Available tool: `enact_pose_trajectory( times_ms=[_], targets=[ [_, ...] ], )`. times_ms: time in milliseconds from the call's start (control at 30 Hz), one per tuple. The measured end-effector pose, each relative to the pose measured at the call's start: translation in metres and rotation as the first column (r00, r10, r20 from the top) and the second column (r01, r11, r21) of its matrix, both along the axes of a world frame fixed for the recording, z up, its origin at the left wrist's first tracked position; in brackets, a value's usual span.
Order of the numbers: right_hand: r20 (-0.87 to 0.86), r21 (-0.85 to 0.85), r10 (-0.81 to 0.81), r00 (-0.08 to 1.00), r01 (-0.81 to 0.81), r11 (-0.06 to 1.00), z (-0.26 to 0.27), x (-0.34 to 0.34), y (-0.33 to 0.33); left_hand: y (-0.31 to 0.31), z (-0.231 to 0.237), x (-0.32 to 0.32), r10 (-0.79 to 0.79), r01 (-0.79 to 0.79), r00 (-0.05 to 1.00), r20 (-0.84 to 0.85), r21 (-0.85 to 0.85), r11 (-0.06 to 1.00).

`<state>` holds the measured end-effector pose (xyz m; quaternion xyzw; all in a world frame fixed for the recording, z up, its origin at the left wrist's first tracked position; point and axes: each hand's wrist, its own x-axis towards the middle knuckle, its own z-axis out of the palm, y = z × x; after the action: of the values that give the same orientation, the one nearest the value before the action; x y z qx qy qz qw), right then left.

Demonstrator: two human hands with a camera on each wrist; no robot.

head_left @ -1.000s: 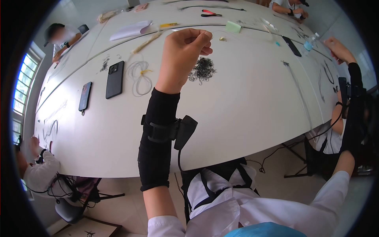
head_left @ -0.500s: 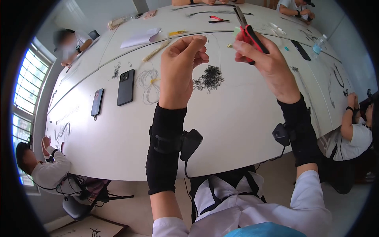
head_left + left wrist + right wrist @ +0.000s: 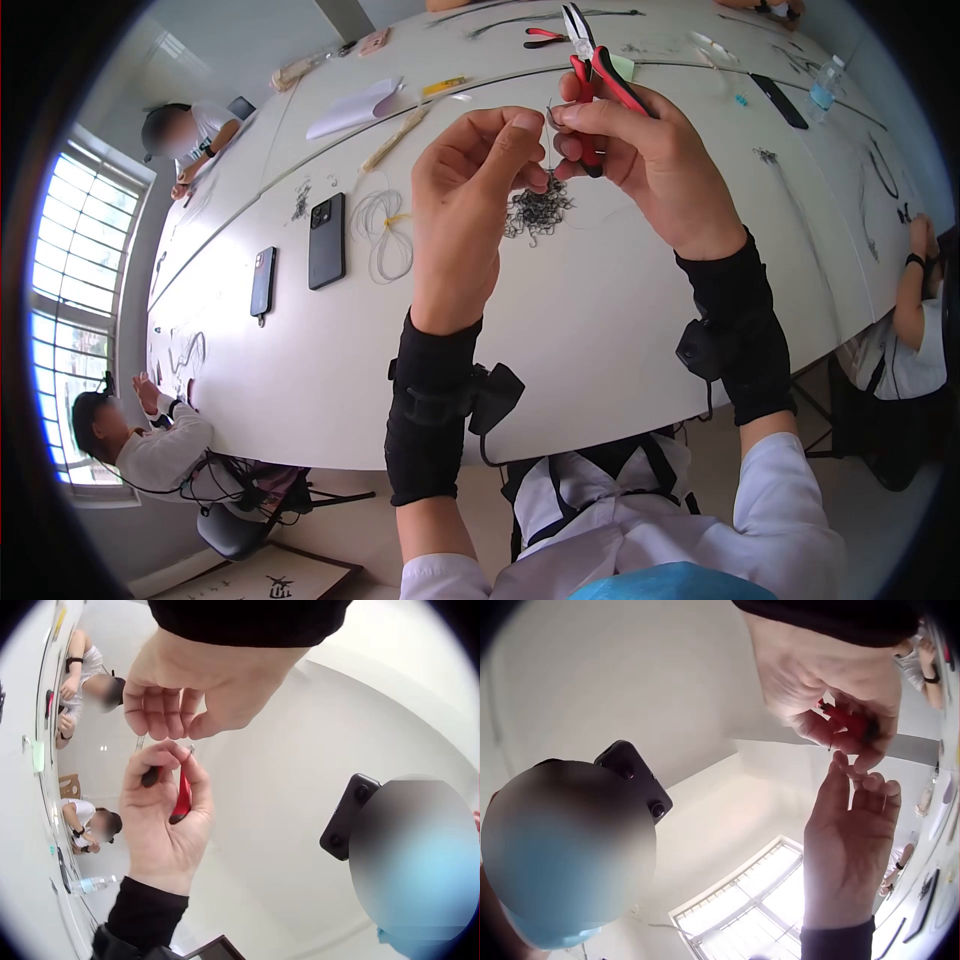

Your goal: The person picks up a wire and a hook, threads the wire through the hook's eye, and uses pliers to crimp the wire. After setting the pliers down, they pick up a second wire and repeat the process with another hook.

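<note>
My left hand (image 3: 465, 185) is raised over the table, thumb and forefinger pinching a small dark hook (image 3: 551, 116) with a thin line on it. Close beside it, my right hand (image 3: 650, 165) holds red-and-black pliers (image 3: 618, 82) in the palm, their metal nose pointing up and away. The right thumb and forefinger are right at the hook. In the left wrist view, the pliers' red handle (image 3: 183, 799) lies across the right palm. From the right wrist view the fingertips of both hands nearly meet. Below them lies a pile of small black hooks (image 3: 540, 212).
Left on the white table are a coil of clear line (image 3: 395, 219), a black phone (image 3: 326, 245) and a smaller phone (image 3: 262, 280). Farther back are white paper (image 3: 350, 108) and another pair of red pliers (image 3: 545, 38). A water bottle (image 3: 826, 82) stands right. Other people sit around.
My right hand has come from the far right to the middle, pliers now showing in it, then closed in on the left fingertips. The left hand keeps its pinch.
</note>
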<state>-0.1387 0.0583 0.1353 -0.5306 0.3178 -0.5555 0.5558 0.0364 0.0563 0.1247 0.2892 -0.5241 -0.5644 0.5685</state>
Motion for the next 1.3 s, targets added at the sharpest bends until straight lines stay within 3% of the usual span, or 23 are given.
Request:
enact_pose_trajectory(
  times_ms=[100,167,267,467,667,767,900,1000,1100,1300],
  targets=[
    [0.028,0.040,0.130,0.991,-0.131,0.991,0.010,-0.012,0.001,-0.006,0.004,0.003,0.168,-0.087,0.970,0.176,-0.395,0.915],
    [0.032,0.088,0.232,0.972,-0.234,0.968,0.012,-0.018,0.002,-0.002,0.011,0.008,0.243,-0.058,0.932,0.270,-0.550,0.833],
    [-0.031,0.117,0.248,0.968,-0.243,0.963,0.011,-0.018,0.003,-0.002,0.014,0.014,0.376,0.014,0.847,0.376,-0.723,0.691],
    [-0.062,0.141,0.280,0.958,-0.269,0.953,0.014,-0.018,0.006,0.003,0.020,0.020,0.458,0.124,0.744,0.486,-0.775,0.620],
    [-0.088,0.140,0.315,0.945,-0.301,0.943,0.011,-0.019,0.005,0.006,0.022,0.019,0.507,0.142,0.713,0.485,-0.808,0.572],
    [-0.117,0.094,0.260,0.958,-0.250,0.964,0.012,-0.013,0.005,0.007,0.022,0.021,0.477,0.139,0.723,0.501,-0.780,0.610],
    [-0.328,-0.054,0.029,0.944,-0.050,0.997,0.015,-0.007,0.007,-0.006,0.017,0.026,0.600,-0.092,0.740,0.305,-0.837,0.540],
    [-0.445,-0.147,-0.027,0.895,-0.043,0.988,0.012,-0.003,0.009,-0.008,0.018,0.031,0.702,-0.252,0.686,0.193,-0.842,0.477],
    [-0.478,-0.198,-0.077,0.875,-0.022,0.980,0.011,0.008,0.017,-0.010,0.017,0.033,0.755,-0.319,0.642,0.131,-0.850,0.419],
    [-0.481,-0.234,-0.118,0.869,0.002,0.972,0.007,0.018,0.023,-0.003,0.019,0.034,0.797,-0.316,0.569,0.202,-0.841,0.439]
  ],
)
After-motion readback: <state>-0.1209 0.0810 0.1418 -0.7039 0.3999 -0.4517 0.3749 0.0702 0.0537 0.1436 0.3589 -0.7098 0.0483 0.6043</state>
